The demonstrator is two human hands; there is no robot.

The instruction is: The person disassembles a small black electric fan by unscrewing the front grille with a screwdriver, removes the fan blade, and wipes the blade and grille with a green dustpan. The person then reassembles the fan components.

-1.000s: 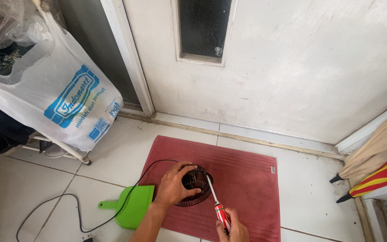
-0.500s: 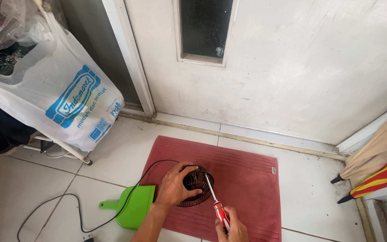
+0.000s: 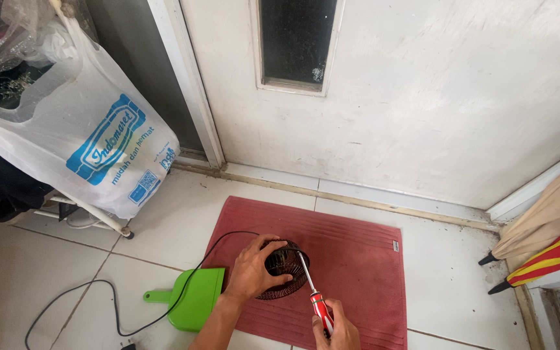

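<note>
A small round dark wire-cage appliance [image 3: 286,267] sits on a red mat [image 3: 358,259] on the tiled floor. My left hand [image 3: 254,269] grips its left side and top rim. My right hand [image 3: 333,330], at the bottom edge of the view, holds a screwdriver [image 3: 312,291] with a red and white handle. Its metal shaft slants up to the cage's top right rim. A black cord [image 3: 163,301] runs from the appliance leftward across the floor.
A green dustpan [image 3: 192,299] lies left of the mat, under the cord. A white plastic bag [image 3: 85,129] hangs on a rack at the left. A white door [image 3: 422,97] stands behind the mat. Folded umbrellas [image 3: 546,246] lean at the right.
The screwdriver tip has shifted slightly along the cage's top rim. Both hands stay in about the same place.
</note>
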